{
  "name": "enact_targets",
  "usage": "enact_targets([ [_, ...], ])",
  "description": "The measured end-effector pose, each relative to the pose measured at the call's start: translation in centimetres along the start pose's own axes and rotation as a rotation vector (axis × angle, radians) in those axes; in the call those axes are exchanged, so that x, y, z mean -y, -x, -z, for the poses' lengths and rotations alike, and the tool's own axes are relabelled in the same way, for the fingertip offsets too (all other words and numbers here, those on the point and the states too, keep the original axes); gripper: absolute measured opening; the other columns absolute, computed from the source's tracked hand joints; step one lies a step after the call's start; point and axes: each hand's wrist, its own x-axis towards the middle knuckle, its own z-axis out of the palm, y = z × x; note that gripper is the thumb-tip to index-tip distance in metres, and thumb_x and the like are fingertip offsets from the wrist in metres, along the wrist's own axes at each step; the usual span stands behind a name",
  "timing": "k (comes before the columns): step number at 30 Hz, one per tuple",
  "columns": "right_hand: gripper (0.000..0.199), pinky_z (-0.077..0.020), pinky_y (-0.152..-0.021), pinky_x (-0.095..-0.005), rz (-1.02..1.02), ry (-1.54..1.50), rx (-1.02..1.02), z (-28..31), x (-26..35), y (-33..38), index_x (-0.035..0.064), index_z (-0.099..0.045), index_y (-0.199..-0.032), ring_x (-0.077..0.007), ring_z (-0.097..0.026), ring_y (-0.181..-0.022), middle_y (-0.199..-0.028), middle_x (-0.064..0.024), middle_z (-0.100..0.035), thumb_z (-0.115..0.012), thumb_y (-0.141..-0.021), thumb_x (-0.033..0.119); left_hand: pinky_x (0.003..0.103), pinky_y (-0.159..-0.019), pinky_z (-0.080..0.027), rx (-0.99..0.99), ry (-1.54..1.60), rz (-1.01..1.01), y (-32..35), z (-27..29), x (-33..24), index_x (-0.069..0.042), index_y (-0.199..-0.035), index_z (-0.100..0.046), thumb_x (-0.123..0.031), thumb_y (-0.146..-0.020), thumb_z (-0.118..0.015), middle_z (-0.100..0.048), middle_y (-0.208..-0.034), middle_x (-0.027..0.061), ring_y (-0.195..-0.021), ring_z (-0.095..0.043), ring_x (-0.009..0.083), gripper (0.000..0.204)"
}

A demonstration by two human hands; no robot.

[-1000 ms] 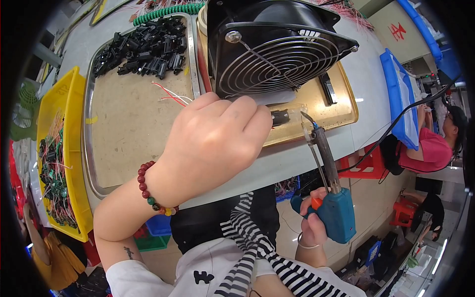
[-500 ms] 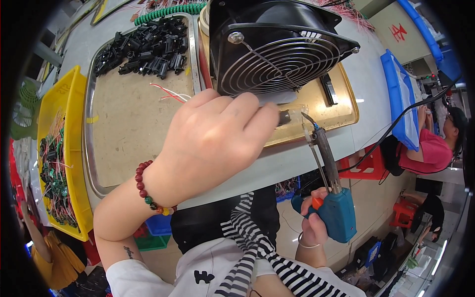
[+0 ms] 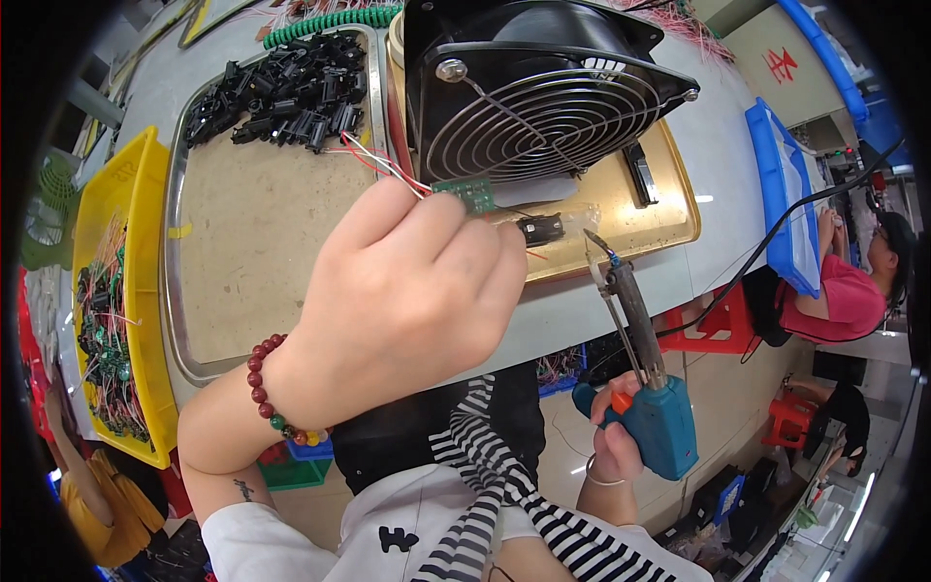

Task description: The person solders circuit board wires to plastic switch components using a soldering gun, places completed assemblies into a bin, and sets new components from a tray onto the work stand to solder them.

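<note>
Left hand (image 3: pixel 402 276), seen from the back, is closed with the fingers curled, gripping a green circuit board (image 3: pixel 467 195) that projects past the knuckles. Fingertips are hidden; whether they also pinch the small black part (image 3: pixel 541 230) just beside them cannot be told. Red and white wires (image 3: pixel 388 167) run from the board toward the steel tray (image 3: pixel 257 262). Right hand (image 3: pixel 616 441) is wrapped around the teal handle of a soldering gun (image 3: pixel 664 427), fingers at its orange trigger. Its tip points up, near the outer end of the black part; contact cannot be confirmed. Board and black part are located over the near side of a gold-coloured tray (image 3: pixel 674 215), in front of a black fan (image 3: pixel 553 116) with a wire guard. Steel tray, on the bench (image 3: pixel 713 136), carries a heap of black housings (image 3: pixel 291 92). Yellow bin (image 3: pixel 160 310) at left contains wired boards (image 3: pixel 109 359).
</note>
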Motion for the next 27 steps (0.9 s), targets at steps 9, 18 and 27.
enact_targets([
  [9,0.033,-0.0463,-0.059,-0.0294,0.119,0.222,0.006,1.0,-0.4,-0.3,-0.0012,-0.065,-0.094,-0.0210,-0.060,-0.066,-0.077,-0.0090,-0.062,-0.076,-0.068,0.016,0.030,-0.051,-0.040,-0.180,0.214,0.214,0.2,-0.8,0.2,-0.007,-0.085,-0.068,-0.006,-0.070,-0.075,-0.064,-0.074,0.0021,-0.055,-0.054,0.0187,0.017],
  [18,0.035,-0.0418,-0.056,-0.0284,0.190,0.432,0.035,-0.3,0.4,-1.4,-0.0010,-0.064,-0.092,-0.0208,-0.053,-0.060,-0.073,-0.0090,-0.060,-0.075,-0.064,0.017,0.029,-0.051,-0.041,-0.175,0.209,0.194,0.2,-1.4,0.3,-0.008,-0.082,-0.067,-0.007,-0.069,-0.075,-0.060,-0.070,0.0015,-0.054,-0.053,0.0184,0.015],
  [27,0.035,-0.0404,-0.056,-0.0275,0.202,0.460,0.055,-0.4,0.6,-1.5,-0.0017,-0.064,-0.092,-0.0201,-0.052,-0.059,-0.072,-0.0090,-0.058,-0.075,-0.061,0.011,0.029,-0.052,-0.040,-0.189,0.208,0.197,0.2,-1.6,0.0,-0.009,-0.082,-0.067,-0.008,-0.069,-0.075,-0.060,-0.072,0.0012,-0.055,-0.053,0.0175,0.015],
])
